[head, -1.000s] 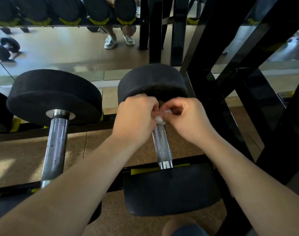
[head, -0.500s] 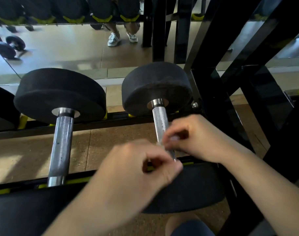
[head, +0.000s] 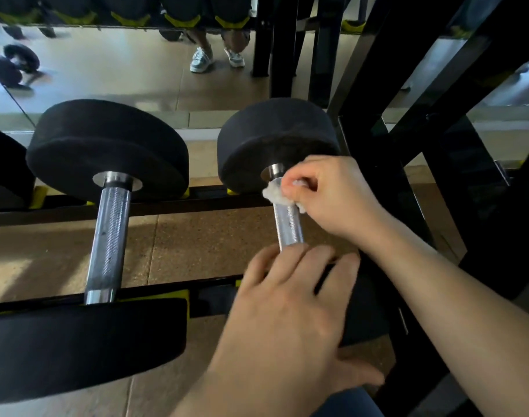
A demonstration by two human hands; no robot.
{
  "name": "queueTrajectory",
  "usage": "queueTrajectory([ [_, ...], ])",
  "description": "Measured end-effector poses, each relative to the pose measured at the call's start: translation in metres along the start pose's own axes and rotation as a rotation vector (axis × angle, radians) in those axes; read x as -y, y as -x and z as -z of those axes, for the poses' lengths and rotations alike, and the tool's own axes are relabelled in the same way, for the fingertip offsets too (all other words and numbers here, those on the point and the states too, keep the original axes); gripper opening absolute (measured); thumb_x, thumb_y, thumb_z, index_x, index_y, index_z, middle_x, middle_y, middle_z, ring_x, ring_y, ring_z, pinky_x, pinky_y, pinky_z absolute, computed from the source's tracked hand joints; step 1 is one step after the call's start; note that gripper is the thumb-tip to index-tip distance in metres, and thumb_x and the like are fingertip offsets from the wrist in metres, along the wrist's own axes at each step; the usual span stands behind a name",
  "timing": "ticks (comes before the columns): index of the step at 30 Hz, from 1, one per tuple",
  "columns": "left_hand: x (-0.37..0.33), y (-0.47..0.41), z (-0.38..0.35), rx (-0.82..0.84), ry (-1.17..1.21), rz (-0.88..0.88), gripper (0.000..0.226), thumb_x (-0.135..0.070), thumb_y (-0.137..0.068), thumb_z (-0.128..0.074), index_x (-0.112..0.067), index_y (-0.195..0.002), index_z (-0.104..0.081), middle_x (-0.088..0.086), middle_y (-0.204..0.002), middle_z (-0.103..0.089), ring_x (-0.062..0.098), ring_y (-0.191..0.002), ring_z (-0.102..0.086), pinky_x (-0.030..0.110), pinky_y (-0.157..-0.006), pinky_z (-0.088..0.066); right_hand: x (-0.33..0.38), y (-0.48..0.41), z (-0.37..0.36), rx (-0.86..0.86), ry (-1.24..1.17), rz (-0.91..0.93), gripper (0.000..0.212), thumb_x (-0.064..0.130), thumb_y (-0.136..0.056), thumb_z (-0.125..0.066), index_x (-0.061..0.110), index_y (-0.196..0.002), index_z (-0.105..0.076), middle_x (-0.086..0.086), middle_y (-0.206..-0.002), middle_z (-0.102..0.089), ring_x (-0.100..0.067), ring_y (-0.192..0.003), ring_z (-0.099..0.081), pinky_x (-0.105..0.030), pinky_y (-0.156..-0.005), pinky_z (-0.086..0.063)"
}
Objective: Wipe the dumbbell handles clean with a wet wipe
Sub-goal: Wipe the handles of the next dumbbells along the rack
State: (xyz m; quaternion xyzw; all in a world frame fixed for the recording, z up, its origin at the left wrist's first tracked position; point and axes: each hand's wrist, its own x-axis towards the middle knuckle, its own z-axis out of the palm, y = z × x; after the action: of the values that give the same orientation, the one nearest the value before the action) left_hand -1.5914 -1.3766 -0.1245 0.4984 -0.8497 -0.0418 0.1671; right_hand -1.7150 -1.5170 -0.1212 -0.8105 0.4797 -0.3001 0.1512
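While in hand (head: 329, 200), wipe (head: 272, 194) on handle (head: 288, 228).

Two dumbbells (head: 106, 188) (head: 279, 164) side by side on rack (head: 173, 203), mirror (head: 121, 70) behind.

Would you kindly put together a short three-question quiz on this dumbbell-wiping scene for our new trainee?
1. True or false: the right hand grips the wet wipe on the right dumbbell's handle.
2. Where on that handle does the wipe sit? A) at the near end; B) in the middle; C) at the far end, beside the far head.
3. Fill in the missing word: the left hand, over the near end of the handle, is ____ (open or shut) and holds nothing.

Key: 1 true; 2 C; 3 open.
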Motion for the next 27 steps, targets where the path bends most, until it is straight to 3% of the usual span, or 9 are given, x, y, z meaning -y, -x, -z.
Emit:
queueTrajectory([
  [3, -0.008, -0.005, -0.003, -0.091, 0.084, 0.03, 0.072, -0.071, -0.061, -0.066, -0.029, -0.119, -0.059, -0.011, -0.105, -0.063, 0.012, -0.098, -0.06, 0.031, -0.082, -0.048, -0.001, 0.026, 0.002, 0.176, -0.233, -0.09, 0.016, 0.016, -0.08, -0.075, 0.031, -0.078, -0.071, 0.017, -0.075, -0.065, 0.006, -0.074, -0.061, -0.01, -0.068, -0.046],
  [7, -0.001, 0.0, -0.006, -0.196, 0.133, 0.02, 0.063, -0.065, -0.064, -0.065, -0.028, -0.115, -0.062, -0.013, -0.1, -0.065, 0.009, -0.093, -0.059, 0.024, -0.077, -0.038, -0.002, 0.031, -0.004, 0.144, -0.509, -0.255, 0.021, 0.013, -0.079, -0.078, 0.033, -0.073, -0.072, 0.015, -0.071, -0.07, 0.002, -0.069, -0.063, -0.024, -0.069, -0.051],
  [11, 0.009, 0.009, -0.005, -0.226, 0.225, 0.023, 0.07, -0.064, -0.063, -0.069, -0.027, -0.122, -0.061, -0.013, -0.11, -0.065, 0.007, -0.102, -0.058, 0.029, -0.084, -0.043, 0.009, 0.031, -0.003, 0.213, -0.33, -0.201, 0.015, 0.018, -0.077, -0.079, 0.031, -0.076, -0.072, 0.014, -0.075, -0.067, 0.005, -0.07, -0.062, -0.013, -0.066, -0.048],
  [16, 0.001, 0.003, -0.003, -0.155, 0.198, -0.011, 0.071, -0.064, -0.067, -0.068, -0.029, -0.128, -0.056, -0.015, -0.116, -0.061, 0.003, -0.108, -0.055, 0.025, -0.088, -0.043, 0.0, 0.011, -0.007, -0.113, -0.15, -0.148, 0.005, 0.018, -0.079, -0.076, 0.021, -0.081, -0.074, 0.015, -0.073, -0.058, 0.0, -0.065, -0.055, -0.017, -0.065, -0.042],
  [18, -0.001, 0.002, -0.004, -0.149, 0.217, -0.024, 0.073, -0.065, -0.068, -0.066, -0.028, -0.13, -0.056, -0.015, -0.119, -0.06, 0.002, -0.11, -0.053, 0.023, -0.09, -0.042, 0.0, 0.017, 0.0, 0.003, -0.163, -0.145, 0.003, 0.019, -0.079, -0.076, 0.021, -0.078, -0.074, 0.014, -0.067, -0.062, 0.0, -0.063, -0.059, -0.019, -0.064, -0.046],
  [20, 0.002, 0.003, -0.003, -0.165, 0.259, -0.03, 0.073, -0.064, -0.068, -0.067, -0.027, -0.13, -0.056, -0.015, -0.121, -0.061, 0.001, -0.113, -0.053, 0.02, -0.093, -0.04, 0.007, 0.026, 0.005, 0.244, -0.134, -0.115, 0.008, 0.019, -0.077, -0.078, 0.025, -0.074, -0.073, 0.015, -0.066, -0.063, 0.006, -0.063, -0.059, -0.011, -0.063, -0.044],
  [21, 0.004, 0.003, -0.003, -0.172, 0.269, -0.035, 0.072, -0.062, -0.068, -0.069, -0.026, -0.13, -0.057, -0.014, -0.122, -0.061, 0.001, -0.113, -0.053, 0.018, -0.094, -0.039, 0.008, 0.024, 0.005, 0.272, -0.07, -0.073, 0.008, 0.018, -0.078, -0.077, 0.025, -0.075, -0.073, 0.017, -0.067, -0.061, 0.009, -0.065, -0.057, -0.007, -0.062, -0.04],
  [25, 0.005, 0.004, -0.002, -0.15, 0.28, -0.055, 0.072, -0.063, -0.069, -0.069, -0.027, -0.131, -0.057, -0.016, -0.124, -0.061, -0.004, -0.114, -0.052, 0.016, -0.093, -0.041, 0.009, 0.003, -0.001, -0.049, 0.031, -0.042, 0.007, 0.015, -0.086, -0.067, 0.017, -0.084, -0.074, 0.011, -0.08, -0.062, -0.002, -0.07, -0.056, -0.014, -0.064, -0.046],
  [27, 0.007, 0.005, 0.004, -0.131, 0.371, -0.065, 0.066, -0.062, -0.073, -0.067, -0.03, -0.13, -0.058, -0.019, -0.125, -0.06, -0.007, -0.119, -0.049, 0.016, -0.097, -0.042, 0.007, 0.012, -0.001, 0.027, -0.028, -0.071, 0.005, 0.019, -0.084, -0.071, 0.021, -0.08, -0.072, 0.014, -0.072, -0.063, -0.001, -0.068, -0.06, -0.014, -0.061, -0.047],
])
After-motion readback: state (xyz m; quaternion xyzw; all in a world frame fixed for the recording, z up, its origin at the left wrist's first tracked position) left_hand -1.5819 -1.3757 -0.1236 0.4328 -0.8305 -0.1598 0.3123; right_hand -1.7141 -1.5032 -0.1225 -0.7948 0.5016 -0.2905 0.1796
